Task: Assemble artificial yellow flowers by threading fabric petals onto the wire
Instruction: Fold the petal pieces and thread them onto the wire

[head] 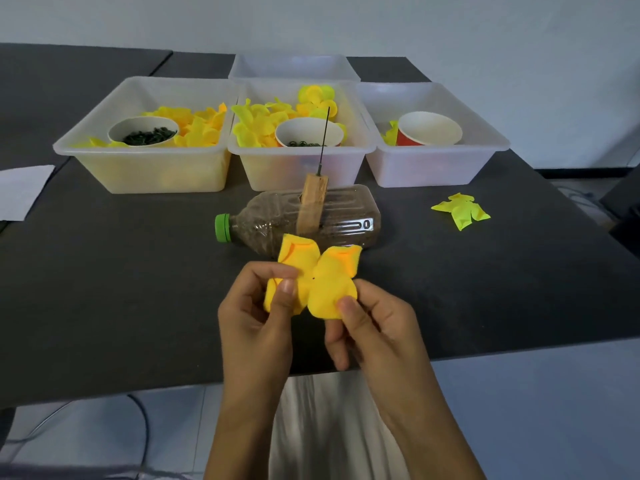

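Observation:
A yellow fabric petal piece (317, 278) with four lobes and a small centre hole is held between both hands above the table's front edge. My left hand (258, 317) pinches its left lobe with thumb on top. My right hand (367, 327) pinches its lower right lobe. Behind it a thin dark wire (324, 140) stands upright from a wooden block (311, 202) set in a plastic bottle (304, 220) lying on its side. The wire is bare.
Three translucent bins stand at the back: the left bin (138, 168) and middle bin (301, 168) hold yellow petals and paper cups of dark green rings; the right bin (436, 164) holds a red cup. A lime-yellow petal piece (462, 209) lies at right. White paper (20, 192) at left.

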Motion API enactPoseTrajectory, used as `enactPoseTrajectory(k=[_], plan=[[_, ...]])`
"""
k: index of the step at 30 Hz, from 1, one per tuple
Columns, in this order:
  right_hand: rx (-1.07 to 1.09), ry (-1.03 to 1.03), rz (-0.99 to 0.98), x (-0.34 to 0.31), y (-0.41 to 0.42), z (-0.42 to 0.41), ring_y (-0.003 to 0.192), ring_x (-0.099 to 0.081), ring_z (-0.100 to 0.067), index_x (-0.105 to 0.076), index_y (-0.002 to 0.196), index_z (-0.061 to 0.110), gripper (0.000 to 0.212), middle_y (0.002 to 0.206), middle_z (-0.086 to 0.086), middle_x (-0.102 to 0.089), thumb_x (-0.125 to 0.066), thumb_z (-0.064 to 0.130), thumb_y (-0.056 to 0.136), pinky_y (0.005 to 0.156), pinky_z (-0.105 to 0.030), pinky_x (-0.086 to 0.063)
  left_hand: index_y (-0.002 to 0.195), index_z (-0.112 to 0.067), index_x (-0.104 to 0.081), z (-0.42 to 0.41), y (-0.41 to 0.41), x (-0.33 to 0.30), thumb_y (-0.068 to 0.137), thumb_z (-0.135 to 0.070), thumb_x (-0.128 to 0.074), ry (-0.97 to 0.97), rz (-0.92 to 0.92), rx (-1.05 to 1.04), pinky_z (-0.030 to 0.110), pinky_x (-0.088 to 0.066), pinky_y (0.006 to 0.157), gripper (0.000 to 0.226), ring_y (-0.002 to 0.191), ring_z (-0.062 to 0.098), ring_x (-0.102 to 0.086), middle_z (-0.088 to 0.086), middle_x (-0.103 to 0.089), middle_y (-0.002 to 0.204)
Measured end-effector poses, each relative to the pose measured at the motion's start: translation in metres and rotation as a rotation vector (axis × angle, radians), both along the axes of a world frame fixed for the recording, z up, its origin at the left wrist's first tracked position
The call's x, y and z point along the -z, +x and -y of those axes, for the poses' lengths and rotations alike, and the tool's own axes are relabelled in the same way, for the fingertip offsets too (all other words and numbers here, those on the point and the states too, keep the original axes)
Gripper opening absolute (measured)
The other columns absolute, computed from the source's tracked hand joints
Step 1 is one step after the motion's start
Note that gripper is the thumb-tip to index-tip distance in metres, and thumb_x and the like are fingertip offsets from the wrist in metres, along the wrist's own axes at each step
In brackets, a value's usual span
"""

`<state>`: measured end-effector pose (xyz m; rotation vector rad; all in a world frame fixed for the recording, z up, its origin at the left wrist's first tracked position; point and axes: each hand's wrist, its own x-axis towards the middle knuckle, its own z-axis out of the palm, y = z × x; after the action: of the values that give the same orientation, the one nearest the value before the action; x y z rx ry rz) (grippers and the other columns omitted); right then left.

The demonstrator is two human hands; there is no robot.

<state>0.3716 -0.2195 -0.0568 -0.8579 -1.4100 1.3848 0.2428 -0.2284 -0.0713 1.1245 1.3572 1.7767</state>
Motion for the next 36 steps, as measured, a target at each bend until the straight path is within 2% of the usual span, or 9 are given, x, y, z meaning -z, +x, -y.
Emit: enactPoseTrajectory(k=[2, 5, 10, 15, 20, 25, 28, 32, 36], plan=[[0.041, 0.020, -0.018, 0.002, -0.002, 0.002, 0.048, -0.043, -0.009, -0.058, 0.079, 0.011, 0.028, 0.058, 0.006, -0.053, -0.045, 0.024, 0.100, 0.050, -0.020, -0.039, 0.090, -0.012, -0.064, 0.000, 0.003, 0.001, 0.090, -0.024, -0.057, -0.009, 0.026, 0.062, 0.033, -0.044, 0.065, 0.014, 0.075, 0.024, -0.052, 0.017, -0.058, 0.081], [0.047, 0.009, 0.022, 0.003, -0.001, 0.001, 0.048, -0.041, -0.009, -0.058, 0.076, 0.017, 0.029, 0.058, 0.004, -0.050, -0.047, 0.031, 0.098, 0.049, -0.021, -0.037, 0.092, -0.006, -0.063, 0.002, 0.002, 0.001, 0.090, -0.022, -0.056, -0.004, 0.030, 0.099, 0.026, -0.045, 0.063, 0.017, 0.074, 0.020, -0.051, 0.017, -0.058, 0.082], [0.060, -0.016, 0.117, 0.010, -0.003, 0.000, 0.047, -0.042, -0.007, -0.054, 0.068, 0.020, 0.028, 0.055, 0.005, -0.048, -0.051, 0.035, 0.091, 0.047, -0.018, -0.038, 0.093, -0.010, -0.063, 0.006, -0.007, -0.008, 0.094, -0.018, -0.053, 0.077, -0.014, 0.088, 0.021, -0.045, 0.062, 0.013, 0.074, 0.012, -0.053, 0.009, -0.058, 0.082], [0.127, -0.038, 0.131, 0.014, -0.005, 0.001, 0.047, -0.036, -0.008, -0.055, 0.077, 0.005, 0.035, 0.053, 0.004, -0.041, -0.052, 0.039, 0.088, 0.047, -0.024, -0.034, 0.093, -0.014, -0.064, 0.010, -0.006, -0.013, 0.096, -0.015, -0.051, 0.101, -0.067, 0.136, 0.018, -0.045, 0.064, 0.013, 0.075, 0.007, -0.054, -0.001, -0.061, 0.084], [0.208, 0.017, 0.157, 0.010, -0.008, 0.003, 0.049, -0.035, -0.008, -0.055, 0.079, 0.002, 0.039, 0.055, 0.003, -0.040, -0.051, 0.040, 0.088, 0.047, -0.026, -0.032, 0.094, -0.015, -0.066, 0.011, -0.005, -0.013, 0.098, -0.016, -0.050, 0.113, -0.113, 0.139, 0.023, -0.041, 0.062, 0.017, 0.070, 0.023, -0.049, 0.005, -0.057, 0.079], [0.179, -0.006, 0.100, 0.006, -0.010, 0.006, 0.048, -0.035, -0.014, -0.054, 0.081, -0.001, 0.039, 0.054, 0.002, -0.040, -0.052, 0.038, 0.087, 0.045, -0.028, -0.031, 0.098, -0.013, -0.068, 0.012, -0.005, -0.012, 0.100, -0.012, -0.049, 0.109, -0.140, 0.121, 0.015, -0.040, 0.064, 0.020, 0.071, 0.006, -0.051, -0.007, -0.059, 0.080], [0.186, 0.007, 0.110, 0.005, -0.011, 0.007, 0.046, -0.038, -0.012, -0.052, 0.080, -0.002, 0.039, 0.053, 0.001, -0.040, -0.051, 0.035, 0.089, 0.045, -0.028, -0.035, 0.098, -0.014, -0.068, 0.013, -0.006, -0.009, 0.101, -0.010, -0.049, 0.097, -0.134, 0.117, 0.016, -0.041, 0.065, 0.020, 0.074, 0.007, -0.053, -0.009, -0.059, 0.083], [0.204, -0.001, 0.073, 0.005, -0.013, 0.008, 0.044, -0.039, -0.009, -0.055, 0.080, 0.000, 0.038, 0.051, 0.008, -0.041, -0.053, 0.037, 0.089, 0.045, -0.027, -0.037, 0.099, -0.017, -0.069, 0.012, -0.004, -0.006, 0.100, -0.014, -0.051, 0.049, -0.197, 0.120, 0.020, -0.043, 0.070, 0.019, 0.079, 0.013, -0.059, 0.002, -0.063, 0.088], [0.207, 0.033, 0.038, 0.000, -0.014, 0.007, 0.043, -0.043, -0.005, -0.061, 0.079, 0.012, 0.030, 0.052, 0.011, -0.045, -0.055, 0.038, 0.090, 0.046, -0.025, -0.040, 0.105, -0.014, -0.069, 0.013, -0.003, -0.007, 0.103, -0.016, -0.045, 0.048, -0.177, 0.182, 0.025, -0.044, 0.075, 0.024, 0.087, 0.018, -0.061, 0.002, -0.065, 0.094]])
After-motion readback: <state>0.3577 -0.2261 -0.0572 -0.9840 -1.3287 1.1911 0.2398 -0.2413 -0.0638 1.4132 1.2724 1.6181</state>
